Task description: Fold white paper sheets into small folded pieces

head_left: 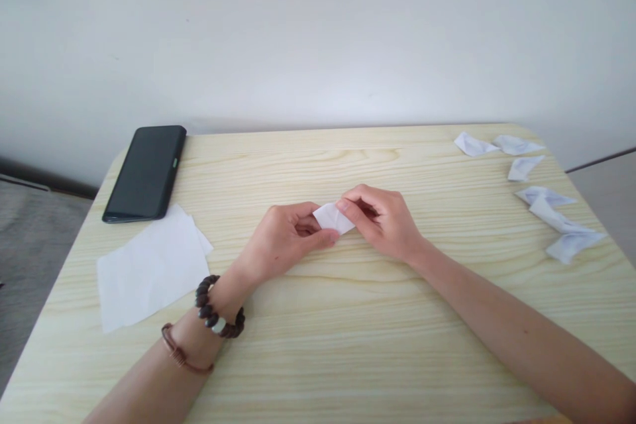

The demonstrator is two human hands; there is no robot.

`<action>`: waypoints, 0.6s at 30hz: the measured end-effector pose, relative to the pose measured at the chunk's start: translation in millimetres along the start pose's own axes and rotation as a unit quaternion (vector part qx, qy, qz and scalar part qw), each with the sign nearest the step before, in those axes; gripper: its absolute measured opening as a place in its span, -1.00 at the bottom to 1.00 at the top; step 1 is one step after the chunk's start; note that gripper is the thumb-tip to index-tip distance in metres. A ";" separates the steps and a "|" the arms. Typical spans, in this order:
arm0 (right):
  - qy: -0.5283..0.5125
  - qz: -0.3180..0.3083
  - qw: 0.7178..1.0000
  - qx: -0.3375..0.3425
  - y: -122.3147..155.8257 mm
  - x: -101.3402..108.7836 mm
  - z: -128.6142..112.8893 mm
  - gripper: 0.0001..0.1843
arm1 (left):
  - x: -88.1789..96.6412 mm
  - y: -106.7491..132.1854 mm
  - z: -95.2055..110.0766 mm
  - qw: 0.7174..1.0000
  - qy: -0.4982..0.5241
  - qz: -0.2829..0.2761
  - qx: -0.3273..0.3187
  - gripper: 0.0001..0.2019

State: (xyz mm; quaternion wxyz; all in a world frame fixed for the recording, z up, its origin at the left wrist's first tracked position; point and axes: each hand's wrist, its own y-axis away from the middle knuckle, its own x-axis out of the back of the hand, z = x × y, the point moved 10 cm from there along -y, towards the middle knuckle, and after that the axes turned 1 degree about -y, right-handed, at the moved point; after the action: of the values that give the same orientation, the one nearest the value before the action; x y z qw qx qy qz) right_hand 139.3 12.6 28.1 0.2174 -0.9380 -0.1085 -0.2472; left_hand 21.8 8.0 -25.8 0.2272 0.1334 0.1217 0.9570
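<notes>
A small folded piece of white paper [328, 216] with crease lines is held between my two hands above the middle of the table. My left hand [285, 238] pinches it from the left, thumb along its lower edge and fingers behind. From the right, my right hand [382, 218] grips its upper right part between thumb and bent forefinger. The paper's far side is hidden behind the fingers. A dark beaded bracelet [207, 311] and a brown cord bracelet [179, 354] circle my left wrist.
Flat white paper sheets [152, 268] lie at the left, overlapping. Behind them rests a black phone [146, 172]. Several folded white paper pieces [527, 167] are spread along the right side of the wood-grain table [318, 358]. A white wall [318, 33] borders the far edge.
</notes>
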 end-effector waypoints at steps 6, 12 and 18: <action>-0.041 -0.009 0.998 -0.037 -1.5 -0.6 10.2 -0.77 | -0.5 1.1 7.8 0.999 -0.011 0.014 -0.027 -0.77; -0.014 -0.034 0.999 -0.006 -0.7 -4.8 5.2 -0.78 | 8.0 5.5 28.1 0.989 -0.105 0.065 -0.084 -0.65; 0.023 -0.059 0.998 -0.018 -0.3 -9.4 8.6 -0.73 | 6.6 9.1 28.4 0.967 -0.207 0.089 -0.119 -0.66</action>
State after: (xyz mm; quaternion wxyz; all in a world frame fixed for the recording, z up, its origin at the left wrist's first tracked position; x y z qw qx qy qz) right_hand 134.8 16.0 16.7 0.1875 -0.9280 -0.1543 -0.2827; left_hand 21.2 8.1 4.8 0.1755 0.3109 -0.0555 0.9325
